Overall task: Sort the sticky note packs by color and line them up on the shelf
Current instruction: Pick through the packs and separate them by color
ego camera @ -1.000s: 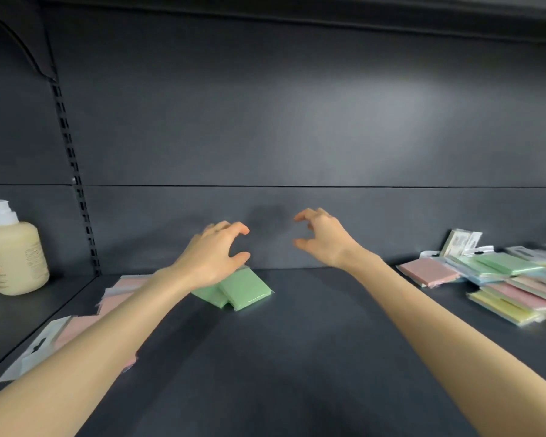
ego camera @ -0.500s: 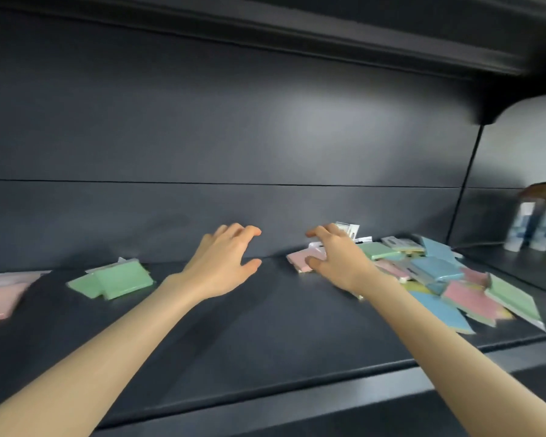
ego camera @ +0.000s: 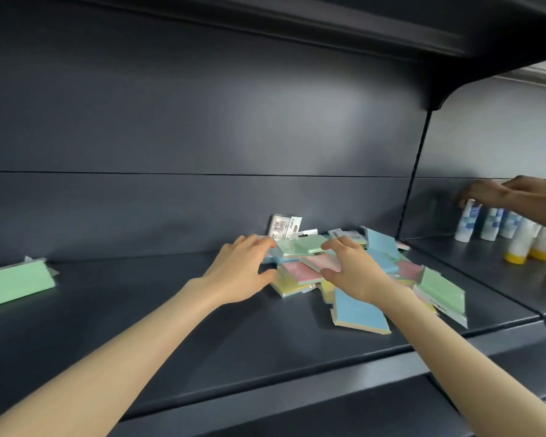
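Observation:
A loose pile of sticky note packs lies at the right of the dark shelf [ego camera: 186, 326]. A green pack [ego camera: 300, 246] is on top, with a pink pack [ego camera: 300, 272], a blue pack [ego camera: 358, 310] and another green pack [ego camera: 442, 290] around it. My left hand [ego camera: 240, 272] reaches the pile's left side, fingertips on the top green pack's edge, thumb spread apart below. My right hand [ego camera: 356, 272] hovers over the pile's middle, fingers spread, touching the green and pink packs. A sorted green stack [ego camera: 16, 280] sits far left.
An upright divider [ego camera: 413, 181] ends this shelf bay on the right. Beyond it stand white bottles [ego camera: 467, 222] and yellow-capped bottles [ego camera: 517, 244], where another person's hands [ego camera: 486, 192] are working. The upper shelf [ego camera: 297, 23] overhangs.
My view has swung right, from the green stack to the mixed pile. Both hands moved right with it and now reach onto the pile. Another person's hands came into view at the far right.

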